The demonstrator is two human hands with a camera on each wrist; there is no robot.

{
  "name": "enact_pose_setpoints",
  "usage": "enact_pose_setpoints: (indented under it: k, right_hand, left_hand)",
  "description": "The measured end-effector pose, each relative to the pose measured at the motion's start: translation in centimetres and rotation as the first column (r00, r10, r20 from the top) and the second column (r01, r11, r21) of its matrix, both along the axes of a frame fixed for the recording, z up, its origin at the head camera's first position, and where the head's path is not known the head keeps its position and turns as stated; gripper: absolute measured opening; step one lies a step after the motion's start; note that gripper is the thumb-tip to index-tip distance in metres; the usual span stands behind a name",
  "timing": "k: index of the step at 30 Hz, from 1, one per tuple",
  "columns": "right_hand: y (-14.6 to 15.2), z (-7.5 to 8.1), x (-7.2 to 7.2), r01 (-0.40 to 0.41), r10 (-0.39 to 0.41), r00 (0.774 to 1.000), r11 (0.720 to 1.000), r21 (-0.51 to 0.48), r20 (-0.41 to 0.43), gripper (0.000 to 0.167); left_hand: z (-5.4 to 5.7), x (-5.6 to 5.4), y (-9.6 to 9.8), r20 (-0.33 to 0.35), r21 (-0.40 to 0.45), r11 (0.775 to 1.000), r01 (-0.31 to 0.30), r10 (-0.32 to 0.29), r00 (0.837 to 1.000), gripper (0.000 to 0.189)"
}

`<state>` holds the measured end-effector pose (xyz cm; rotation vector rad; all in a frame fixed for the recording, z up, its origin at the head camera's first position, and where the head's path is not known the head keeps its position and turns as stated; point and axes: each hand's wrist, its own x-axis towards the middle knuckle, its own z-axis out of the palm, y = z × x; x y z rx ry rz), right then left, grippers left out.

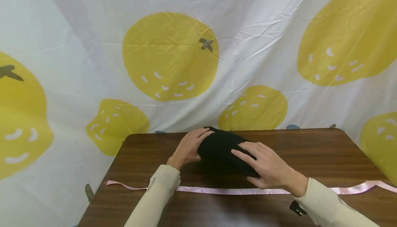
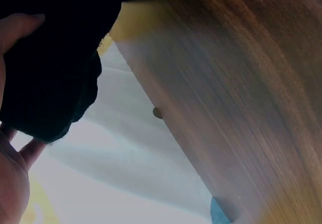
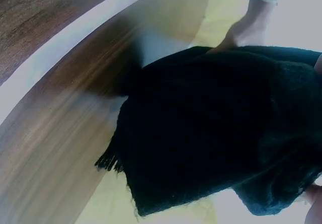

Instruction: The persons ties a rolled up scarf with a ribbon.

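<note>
A black scarf [image 1: 224, 151], folded into a thick bundle, is held between both hands over the table. Fringe hangs from one edge of the scarf [image 3: 191, 128] in the right wrist view. My left hand [image 1: 189, 147] grips its left end, and the left wrist view shows the thumb [image 2: 20, 28] and fingers on opposite sides of the cloth. At the other end my right hand [image 1: 268, 165] holds the bundle, fingers over the top and thumb low at its near side. Only bits of that hand's fingers [image 3: 314, 204] show at the right wrist view's edge.
A pink satin ribbon [image 1: 217, 191] stretches across the dark wooden table [image 1: 149, 165], passing beneath both forearms. Behind the table hangs a white cloth [image 1: 257, 48] printed with yellow lemons. A small black object [image 1: 297, 208] shows under the right cuff.
</note>
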<state>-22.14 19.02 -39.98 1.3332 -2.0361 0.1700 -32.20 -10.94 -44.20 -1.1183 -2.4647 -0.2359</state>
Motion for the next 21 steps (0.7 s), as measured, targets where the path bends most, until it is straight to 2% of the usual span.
enact_pose_setpoints:
  k: [4, 7, 14, 21]
  right_hand:
    - [-0.5, 0.2, 0.7, 0.018, -0.015, 0.998, 0.999, 0.047, -0.06, 0.105]
    - [-0.9, 0.4, 1.3, 0.032, -0.025, 0.996, 0.996, 0.085, -0.085, 0.107]
    - [-1.6, 1.2, 2.7, 0.042, -0.026, 0.991, 0.992, 0.122, -0.132, 0.11]
    - [-2.1, 2.0, 4.2, 0.072, -0.046, 0.985, 0.985, 0.159, -0.165, 0.109]
  left_hand:
    - [-0.1, 0.1, 0.0, -0.011, -0.002, 1.0, 0.008, -0.008, 1.0, 0.103]
    - [-0.1, 0.3, 0.1, 0.008, -0.013, 1.0, 0.008, -0.008, 1.0, 0.105]
    - [-0.3, 0.4, 0.3, 0.001, 0.007, 0.997, 0.075, -0.075, 0.997, 0.103]
    - [0.0, 0.6, 0.8, -0.009, 0.021, 0.992, 0.122, -0.121, 0.993, 0.104]
